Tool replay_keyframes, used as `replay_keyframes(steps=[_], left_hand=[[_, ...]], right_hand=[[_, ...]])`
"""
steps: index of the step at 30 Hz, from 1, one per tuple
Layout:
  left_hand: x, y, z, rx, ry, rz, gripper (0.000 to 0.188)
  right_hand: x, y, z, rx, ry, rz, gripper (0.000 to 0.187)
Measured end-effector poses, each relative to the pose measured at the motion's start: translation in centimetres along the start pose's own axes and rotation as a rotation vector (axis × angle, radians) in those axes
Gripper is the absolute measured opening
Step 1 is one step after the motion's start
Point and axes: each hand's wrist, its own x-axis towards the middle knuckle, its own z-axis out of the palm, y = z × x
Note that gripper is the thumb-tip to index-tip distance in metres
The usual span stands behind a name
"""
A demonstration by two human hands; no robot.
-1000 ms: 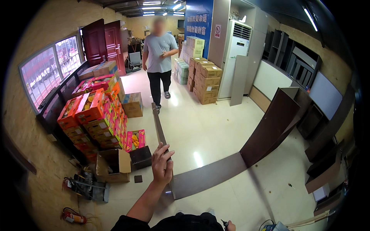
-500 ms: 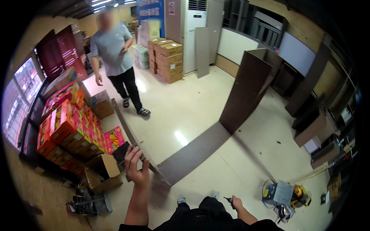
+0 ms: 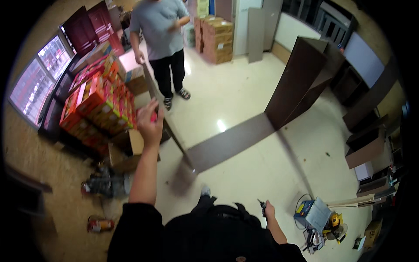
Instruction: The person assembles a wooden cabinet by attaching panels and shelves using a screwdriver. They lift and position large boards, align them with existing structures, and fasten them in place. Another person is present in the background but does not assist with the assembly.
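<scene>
The right hand (image 3: 270, 210), nearer than the flat panel (image 3: 233, 142), grips a pointed tool (image 3: 263, 207); the left hand (image 3: 149, 122) is at the standing board (image 3: 175, 137), left of this panel — its grip I cannot tell.

The person wears a black top (image 3: 205, 238) with short black sleeves (image 3: 137, 222). The pants (image 3: 201, 205) are dark, and 1 pale gray shoe (image 3: 205, 191) shows. The 2 hands (image 3: 149, 125) are bare.

held panel (image 3: 174, 136): smooth, wood-like | floor (image 3: 231, 183): glossy, smooth | stacked cartons (image 3: 218, 43): matt cardboard | shirt (image 3: 158, 37): matt cloth
</scene>
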Motion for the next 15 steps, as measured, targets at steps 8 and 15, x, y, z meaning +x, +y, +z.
replay_keyframes(steps=[8, 15], left_hand=[[0.5, 2.3, -2.3, 0.147, -0.290, -0.044, 0.035], [0.0, 2.5, -3.4, 0.207, -0.489, -0.025, 0.051]], right_hand=[[-0.1, 12.5, -3.6, -0.299, -0.080, 0.135, 0.051], [-4.1, 13.5, -6.0, -0.097, -0.070, 0.170, 0.047]])
